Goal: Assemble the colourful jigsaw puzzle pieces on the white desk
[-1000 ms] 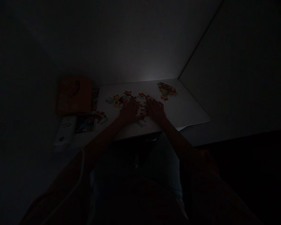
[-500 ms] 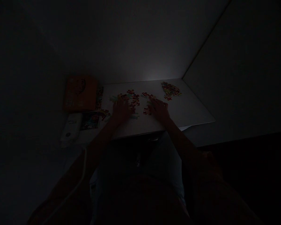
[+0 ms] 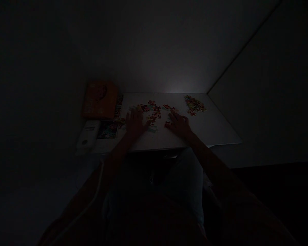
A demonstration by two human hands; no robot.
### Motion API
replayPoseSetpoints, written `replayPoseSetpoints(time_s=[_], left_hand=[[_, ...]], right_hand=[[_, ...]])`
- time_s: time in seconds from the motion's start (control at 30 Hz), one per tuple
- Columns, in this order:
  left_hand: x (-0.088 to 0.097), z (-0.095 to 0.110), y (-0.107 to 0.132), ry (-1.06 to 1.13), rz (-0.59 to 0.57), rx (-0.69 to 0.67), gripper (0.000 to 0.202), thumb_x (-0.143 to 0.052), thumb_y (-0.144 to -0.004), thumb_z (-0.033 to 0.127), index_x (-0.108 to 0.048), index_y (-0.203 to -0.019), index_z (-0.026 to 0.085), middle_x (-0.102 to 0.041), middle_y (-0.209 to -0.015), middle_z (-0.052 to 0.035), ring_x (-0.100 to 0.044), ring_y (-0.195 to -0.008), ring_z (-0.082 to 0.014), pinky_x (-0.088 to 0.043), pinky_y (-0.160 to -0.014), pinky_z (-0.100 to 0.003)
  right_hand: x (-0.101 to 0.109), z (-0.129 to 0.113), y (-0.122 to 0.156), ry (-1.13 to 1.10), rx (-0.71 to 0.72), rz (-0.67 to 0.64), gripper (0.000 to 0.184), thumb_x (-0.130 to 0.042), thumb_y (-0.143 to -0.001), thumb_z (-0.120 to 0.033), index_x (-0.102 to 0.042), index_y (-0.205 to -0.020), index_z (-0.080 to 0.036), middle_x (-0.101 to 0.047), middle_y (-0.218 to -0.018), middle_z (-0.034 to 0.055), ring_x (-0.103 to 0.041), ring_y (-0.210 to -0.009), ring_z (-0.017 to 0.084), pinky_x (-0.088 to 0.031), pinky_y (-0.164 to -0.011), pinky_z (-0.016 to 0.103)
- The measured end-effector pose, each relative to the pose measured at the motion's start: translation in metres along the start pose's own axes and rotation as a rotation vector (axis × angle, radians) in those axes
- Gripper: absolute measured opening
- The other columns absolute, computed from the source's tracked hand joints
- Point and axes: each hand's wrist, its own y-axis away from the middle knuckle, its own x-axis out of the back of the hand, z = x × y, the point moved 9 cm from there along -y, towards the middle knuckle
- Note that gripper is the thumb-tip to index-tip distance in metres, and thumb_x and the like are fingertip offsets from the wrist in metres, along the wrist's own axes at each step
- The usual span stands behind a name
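Note:
The scene is very dark. My left hand [image 3: 135, 123] lies palm down on the white table with its fingers spread and thumb out to the right. Its fingertips rest at the left side of a loose cluster of jigsaw puzzle pieces [image 3: 156, 112]. My right hand [image 3: 180, 124] is also palm down, fingers stretched and somewhat apart, over the right part of the pieces. A red puzzle piece [image 3: 167, 125] shows beside its fingers. Some pieces are covered by both hands. Pale puzzle pieces [image 3: 152, 129] lie just right of my left thumb.
A heap of puzzle pieces [image 3: 195, 104] sits at the back right of the white table [image 3: 210, 128]. On the left are an orange box [image 3: 100, 100], a colourful printed picture [image 3: 107, 130] and a white device [image 3: 88, 134]. A pale cable [image 3: 99, 186] crosses near my left arm.
The view has shifted, so everything appears further right. Relative to the pieces, my left hand has moved left and its thumb has spread out. My right hand stays near the same pieces.

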Motion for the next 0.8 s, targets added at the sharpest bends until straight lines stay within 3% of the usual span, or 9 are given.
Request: replayPoseSetpoints(time_s=[0.1, 0.2, 0.3, 0.4, 0.53, 0.7, 0.8], left_hand=[[-0.006, 0.006, -0.026, 0.036, 0.014, -0.055, 0.092, -0.038, -0.121, 0.074, -0.039, -0.192, 0.015, -0.03, -0.2, -0.0194, -0.017, -0.19, -0.0424, -0.009, -0.153, -0.07], [-0.007, 0.012, -0.036, 0.051, 0.022, -0.108, 0.085, -0.044, -0.121, 0.074, -0.052, -0.184, 0.018, -0.038, -0.197, -0.0185, -0.024, -0.188, -0.0403, -0.013, -0.152, -0.07], [-0.006, 0.025, -0.028, 0.033, -0.018, -0.208, 0.077, -0.047, -0.122, 0.071, -0.064, -0.176, 0.019, -0.048, -0.192, -0.0168, -0.035, -0.184, -0.0367, -0.018, -0.152, -0.062], [-0.004, 0.034, -0.016, 0.024, -0.067, -0.249, 0.077, -0.051, -0.121, 0.069, -0.061, -0.179, 0.019, -0.059, -0.184, -0.0162, -0.051, -0.174, -0.0363, -0.023, -0.152, -0.056], [0.004, 0.032, -0.008, 0.013, -0.011, -0.19, 0.079, -0.053, -0.119, 0.071, -0.066, -0.173, 0.015, -0.065, -0.178, -0.0188, -0.052, -0.172, -0.0392, -0.024, -0.151, -0.057], [0.01, 0.025, -0.003, -0.034, 0.071, -0.142, 0.068, -0.051, -0.121, 0.071, -0.076, -0.158, 0.02, -0.071, -0.166, -0.0204, -0.056, -0.164, -0.0388, -0.023, -0.15, -0.062], [0.009, 0.026, -0.003, -0.051, 0.053, -0.164, 0.064, -0.056, -0.12, 0.068, -0.077, -0.158, 0.021, -0.072, -0.161, -0.0218, -0.059, -0.158, -0.0395, -0.027, -0.148, -0.062]], right_hand=[[0.004, -0.001, 0.001, -0.028, 0.008, 0.037, 0.076, -0.049, -0.121, -0.064, -0.054, -0.183, -0.021, -0.042, -0.196, 0.0217, -0.045, -0.178, 0.04, -0.032, -0.141, 0.069], [0.006, -0.001, 0.002, -0.044, 0.003, 0.049, 0.076, -0.047, -0.122, -0.066, -0.055, -0.182, -0.021, -0.042, -0.196, 0.021, -0.046, -0.177, 0.039, -0.032, -0.141, 0.068], [0.006, 0.0, 0.002, -0.047, -0.015, 0.048, 0.075, -0.05, -0.121, -0.065, -0.058, -0.181, -0.021, -0.045, -0.194, 0.0207, -0.048, -0.176, 0.04, -0.034, -0.14, 0.067], [0.007, 0.0, 0.002, -0.059, -0.013, 0.057, 0.074, -0.049, -0.121, -0.066, -0.06, -0.18, -0.022, -0.048, -0.193, 0.0208, -0.051, -0.174, 0.041, -0.035, -0.139, 0.068], [0.01, 0.001, 0.003, -0.071, -0.025, 0.073, 0.075, -0.047, -0.121, -0.07, -0.062, -0.179, -0.024, -0.051, -0.191, 0.0204, -0.053, -0.172, 0.042, -0.035, -0.138, 0.068], [0.009, 0.001, 0.004, -0.062, -0.036, 0.075, 0.073, -0.049, -0.121, -0.066, -0.062, -0.178, -0.023, -0.051, -0.191, 0.0201, -0.053, -0.172, 0.042, -0.035, -0.139, 0.067], [0.009, 0.002, 0.004, -0.063, -0.036, 0.085, 0.073, -0.051, -0.12, -0.066, -0.062, -0.178, -0.023, -0.051, -0.191, 0.0192, -0.053, -0.172, 0.041, -0.035, -0.139, 0.066]])
